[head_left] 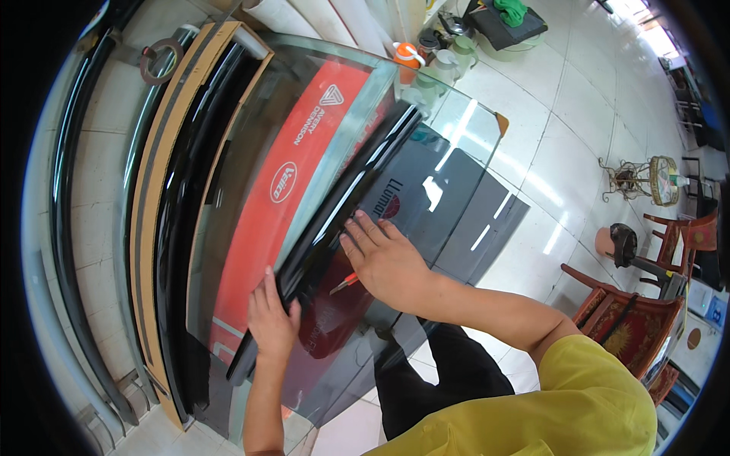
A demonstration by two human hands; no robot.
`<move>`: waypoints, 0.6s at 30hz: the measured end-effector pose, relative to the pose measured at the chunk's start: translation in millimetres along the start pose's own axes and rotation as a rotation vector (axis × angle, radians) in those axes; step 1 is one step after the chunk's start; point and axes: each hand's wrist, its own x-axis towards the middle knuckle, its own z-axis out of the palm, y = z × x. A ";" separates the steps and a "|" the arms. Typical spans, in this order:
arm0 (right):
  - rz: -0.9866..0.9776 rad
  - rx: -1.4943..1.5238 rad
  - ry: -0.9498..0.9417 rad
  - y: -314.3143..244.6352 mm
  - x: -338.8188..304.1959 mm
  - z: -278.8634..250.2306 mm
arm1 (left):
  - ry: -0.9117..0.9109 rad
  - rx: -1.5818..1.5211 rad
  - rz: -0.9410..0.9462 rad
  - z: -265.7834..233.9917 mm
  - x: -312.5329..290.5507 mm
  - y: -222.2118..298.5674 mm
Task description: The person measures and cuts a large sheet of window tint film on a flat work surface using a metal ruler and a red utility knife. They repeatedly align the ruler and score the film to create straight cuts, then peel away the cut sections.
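A long, glossy black roll of film [346, 201] lies slantwise across a glass tabletop [465, 114]. Over the roll's near-left part, my left hand [272, 319] has its fingers on the far side and its thumb on the near side. My right hand [386, 266] rests palm down farther up, fingertips against the roll's near edge. From under its thumb side sticks a small orange-red utility knife [344, 283]; the palm hides the rest. Smooth dark film [426, 171] with a printed logo shows on the near side of the roll.
Beneath the glass is a red printed panel [262, 205]. Left of it stand a long cardboard box [152, 175], a tape roll [161, 62] and dark tubes [67, 190]. An orange-lidded jug [408, 56] and cups are at the back; wooden chairs [627, 327] stand right.
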 end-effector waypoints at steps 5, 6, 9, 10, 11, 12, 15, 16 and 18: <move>0.034 -0.007 -0.043 7.1 -45.4 -23.3 | 0.148 0.135 -0.077 5.3 61.7 -39.8; 0.049 0.014 -0.081 6.2 -52.1 -24.7 | 0.167 0.121 -0.099 5.8 75.7 -48.6; 0.058 -0.016 -0.131 3.0 -58.9 -19.2 | 0.147 0.086 -0.096 6.2 98.0 -56.3; 0.058 -0.013 -0.109 2.5 -59.0 -16.7 | 0.179 0.039 -0.048 4.6 93.7 -49.6; 0.064 0.036 -0.036 2.3 -60.0 -14.8 | 0.197 0.002 -0.021 3.3 83.2 -37.6; 0.071 0.052 -0.042 1.8 -61.8 -13.1 | 0.174 0.029 0.015 0.3 63.9 -21.1; 0.135 0.214 0.029 -1.7 -74.7 -11.5 | 0.040 -0.037 0.350 -21.9 -6.8 31.1; 0.186 0.315 0.076 -6.8 -84.0 -12.5 | 0.105 -0.009 0.464 -29.9 -28.0 47.5; 0.292 0.495 0.239 -20.5 -103.5 -11.5 | 0.089 0.043 0.302 -36.0 -48.4 65.3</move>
